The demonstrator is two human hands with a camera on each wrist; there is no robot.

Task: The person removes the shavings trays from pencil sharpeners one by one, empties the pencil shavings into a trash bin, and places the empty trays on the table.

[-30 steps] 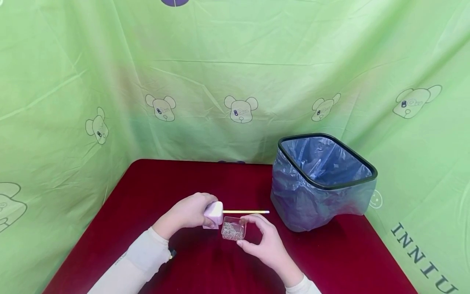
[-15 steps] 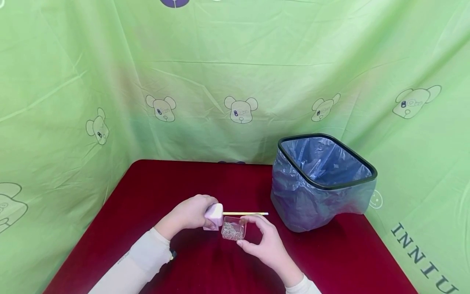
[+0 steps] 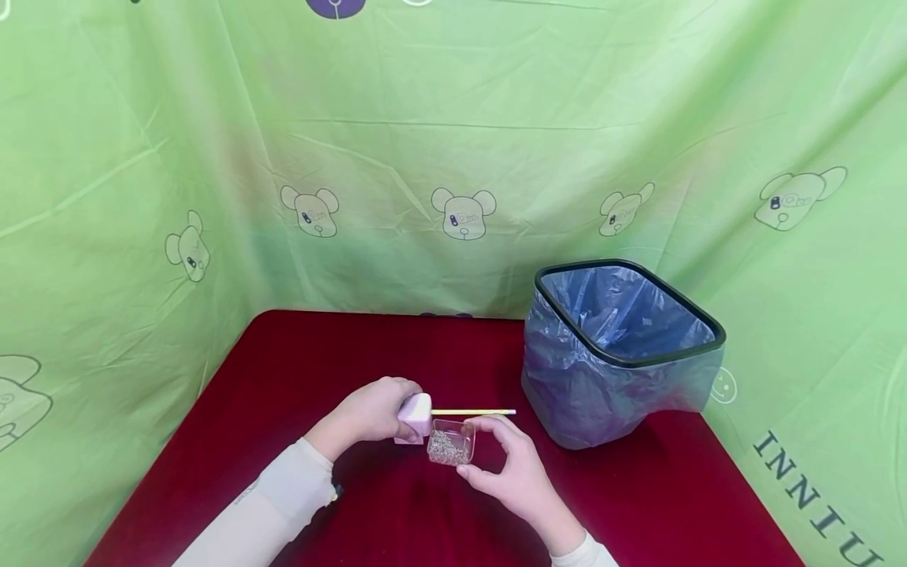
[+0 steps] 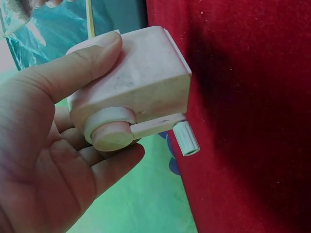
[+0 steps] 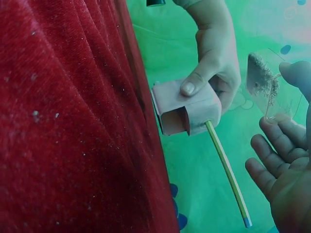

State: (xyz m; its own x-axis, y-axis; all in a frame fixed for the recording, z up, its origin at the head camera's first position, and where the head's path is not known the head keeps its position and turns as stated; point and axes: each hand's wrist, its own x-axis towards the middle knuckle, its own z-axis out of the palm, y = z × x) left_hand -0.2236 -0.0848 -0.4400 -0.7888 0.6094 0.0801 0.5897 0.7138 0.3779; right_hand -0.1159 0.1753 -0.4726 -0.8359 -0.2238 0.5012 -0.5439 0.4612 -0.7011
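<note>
My left hand (image 3: 375, 409) grips a pink pencil sharpener (image 3: 415, 414) above the table; its crank (image 4: 155, 126) shows in the left wrist view. A yellow pencil (image 3: 473, 412) sticks out of the sharpener, pointing right in the head view. The sharpener's body has an open rectangular slot (image 5: 174, 121) in the right wrist view. My right hand (image 3: 516, 471) pinches a small clear tray (image 3: 451, 442) by its right side, between thumb and fingers. Grey-brown shavings (image 3: 445, 450) lie in the tray, which is just right of the sharpener.
A bin with a black rim (image 3: 627, 362) and a bluish plastic liner (image 3: 588, 402) stands at the table's right side. The table has a dark red cloth (image 3: 333, 346). A green curtain (image 3: 383, 276) with bear drawings hangs behind and at both sides.
My left hand has shifted very slightly right and down in the head view with the sharpener and pencil. The right hand's pinch on the tray is unchanged.
</note>
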